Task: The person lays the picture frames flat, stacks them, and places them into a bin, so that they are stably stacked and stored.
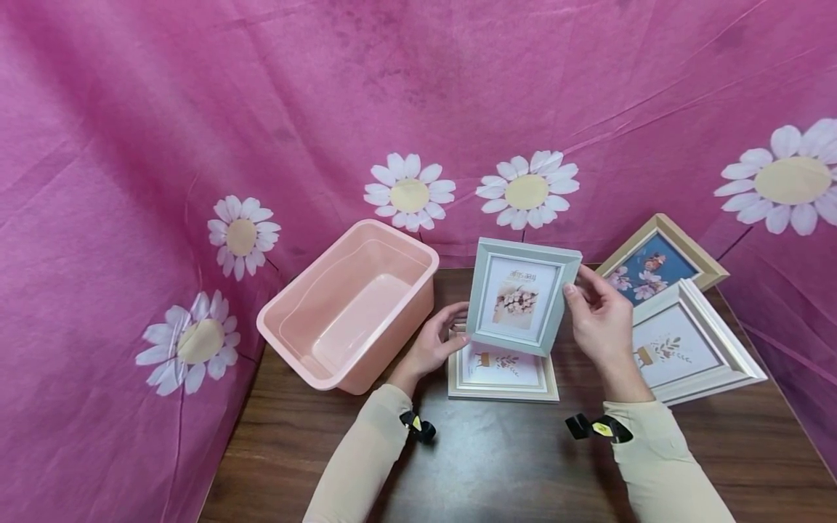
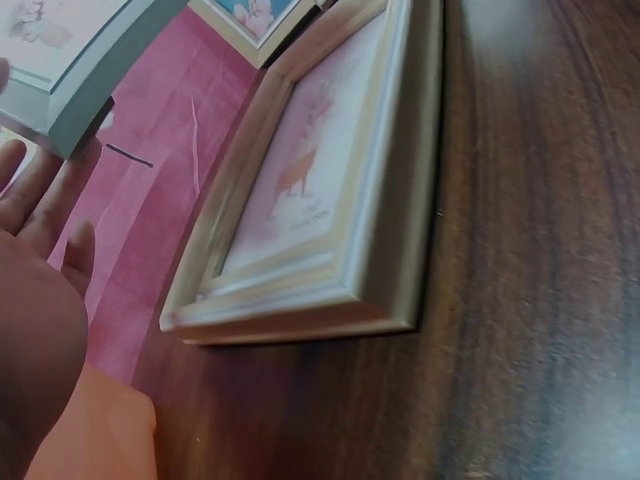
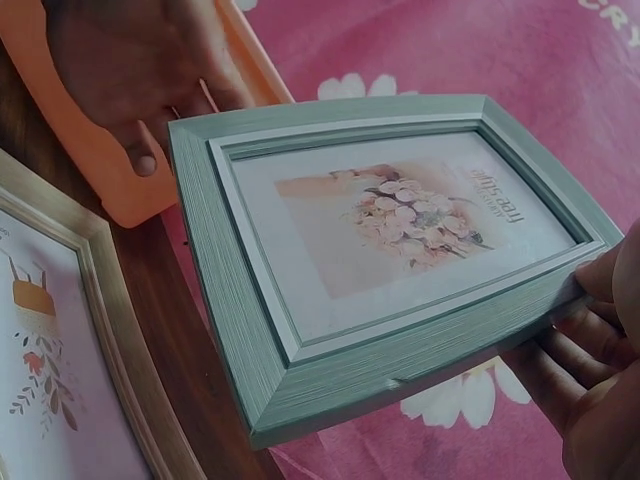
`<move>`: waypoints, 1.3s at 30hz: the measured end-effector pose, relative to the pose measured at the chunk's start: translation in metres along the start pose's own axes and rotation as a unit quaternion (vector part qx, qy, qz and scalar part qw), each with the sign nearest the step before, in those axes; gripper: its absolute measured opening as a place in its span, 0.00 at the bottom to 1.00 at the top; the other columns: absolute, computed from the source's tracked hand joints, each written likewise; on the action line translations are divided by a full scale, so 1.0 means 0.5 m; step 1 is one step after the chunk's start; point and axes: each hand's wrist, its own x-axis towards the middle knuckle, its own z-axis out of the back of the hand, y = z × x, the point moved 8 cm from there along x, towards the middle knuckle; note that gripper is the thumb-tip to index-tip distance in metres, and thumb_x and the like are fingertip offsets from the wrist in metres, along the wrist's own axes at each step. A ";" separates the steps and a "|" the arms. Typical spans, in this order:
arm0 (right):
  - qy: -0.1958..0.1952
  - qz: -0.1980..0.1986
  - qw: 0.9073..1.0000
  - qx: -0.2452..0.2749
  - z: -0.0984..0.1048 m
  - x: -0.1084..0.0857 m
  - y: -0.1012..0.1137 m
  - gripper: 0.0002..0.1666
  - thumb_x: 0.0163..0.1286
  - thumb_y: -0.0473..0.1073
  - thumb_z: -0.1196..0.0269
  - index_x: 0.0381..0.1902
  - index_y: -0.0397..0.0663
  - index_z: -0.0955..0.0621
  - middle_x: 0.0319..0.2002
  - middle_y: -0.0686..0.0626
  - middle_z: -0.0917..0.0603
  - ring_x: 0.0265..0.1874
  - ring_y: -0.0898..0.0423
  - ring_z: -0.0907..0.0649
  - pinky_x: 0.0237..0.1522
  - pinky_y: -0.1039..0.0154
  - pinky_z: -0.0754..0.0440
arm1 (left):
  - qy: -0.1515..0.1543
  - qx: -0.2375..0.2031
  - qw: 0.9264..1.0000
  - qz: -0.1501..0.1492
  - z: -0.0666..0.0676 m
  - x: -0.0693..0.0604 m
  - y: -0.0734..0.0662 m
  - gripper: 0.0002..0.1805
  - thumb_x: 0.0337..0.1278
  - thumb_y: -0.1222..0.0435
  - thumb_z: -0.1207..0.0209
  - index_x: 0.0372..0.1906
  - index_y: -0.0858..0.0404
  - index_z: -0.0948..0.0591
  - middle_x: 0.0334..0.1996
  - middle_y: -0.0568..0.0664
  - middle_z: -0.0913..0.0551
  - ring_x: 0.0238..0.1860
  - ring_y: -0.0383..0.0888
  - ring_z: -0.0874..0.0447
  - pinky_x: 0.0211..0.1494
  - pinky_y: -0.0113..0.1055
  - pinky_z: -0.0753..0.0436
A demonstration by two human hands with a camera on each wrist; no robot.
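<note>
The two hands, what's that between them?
In the head view, a pale green frame: the right hand grips one side, the left hand is by the opposite one. Below lies a cream frame.

In the head view, the green frame hides the low frame's twelve o'clock edge, some of the left hand's fingertips at nine, and the right hand's at three. The right hand masks the white frame's nine o'clock side; that frame covers the tan frame's six o'clock corner. The edge clips a daisy at three. The left wrist view blurs the low frame's print and crops the bin at seven.
</note>
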 end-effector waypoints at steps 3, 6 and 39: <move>-0.001 -0.003 1.000 0.004 0.001 0.000 -0.003 0.24 0.74 0.28 0.35 0.67 0.31 0.18 0.39 0.83 0.19 0.38 0.80 0.17 0.41 0.86 0.19 | -0.009 0.018 1.000 0.003 0.001 -0.007 0.004 0.32 0.67 0.76 0.37 0.73 0.78 0.30 0.67 0.75 0.21 0.67 0.65 0.19 0.70 0.64 0.21; -0.001 0.002 1.000 0.005 0.001 0.000 -0.002 0.24 0.74 0.27 0.35 0.67 0.30 0.18 0.39 0.82 0.19 0.37 0.80 0.17 0.41 0.86 0.19 | -0.026 0.029 0.999 0.005 0.004 -0.011 0.009 0.28 0.66 0.76 0.36 0.70 0.78 0.26 0.63 0.74 0.18 0.62 0.58 0.15 0.64 0.52 0.16; -0.013 -0.003 0.978 0.206 0.005 0.004 0.002 0.22 0.71 0.21 0.36 0.62 0.19 0.19 0.43 0.60 0.07 0.41 0.70 0.09 0.50 0.77 0.13 | -0.176 -0.044 0.983 0.000 0.050 -0.054 0.012 0.17 0.63 0.82 0.34 0.56 0.85 0.17 0.50 0.82 0.15 0.47 0.29 0.11 0.52 0.25 0.12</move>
